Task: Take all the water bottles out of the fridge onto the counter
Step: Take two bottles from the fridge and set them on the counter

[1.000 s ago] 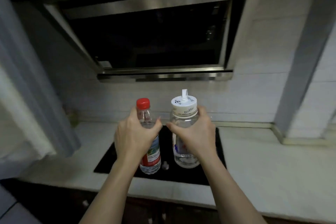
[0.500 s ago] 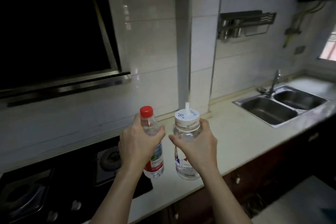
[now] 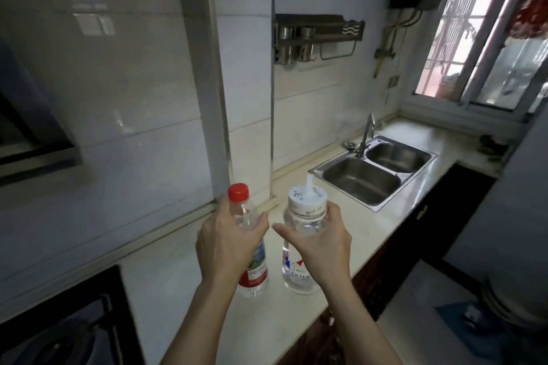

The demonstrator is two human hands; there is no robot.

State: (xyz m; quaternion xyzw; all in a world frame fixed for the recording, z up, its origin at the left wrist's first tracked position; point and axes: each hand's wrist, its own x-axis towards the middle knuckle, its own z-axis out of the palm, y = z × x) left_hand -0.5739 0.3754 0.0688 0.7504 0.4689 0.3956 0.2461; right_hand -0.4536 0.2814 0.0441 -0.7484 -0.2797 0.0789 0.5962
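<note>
My left hand (image 3: 228, 243) grips a slim clear water bottle with a red cap and red label (image 3: 254, 275), held upright. My right hand (image 3: 321, 246) grips a wider clear bottle with a white flip lid (image 3: 302, 216), also upright and just right of the first. Both bottles are over the pale counter (image 3: 178, 284), between the stove and the sink; whether their bases touch the surface I cannot tell. The fridge is out of view.
A black gas stove (image 3: 71, 326) fills the lower left. A steel double sink (image 3: 373, 175) with a tap lies to the right. A metal rack (image 3: 317, 38) hangs on the tiled wall. The range hood (image 3: 26, 139) juts out at left. A window is at upper right.
The view has swung right from the stove and hood toward the sink. Both bottles, still gripped, now sit over bare counter right of the stove instead of over the stove.
</note>
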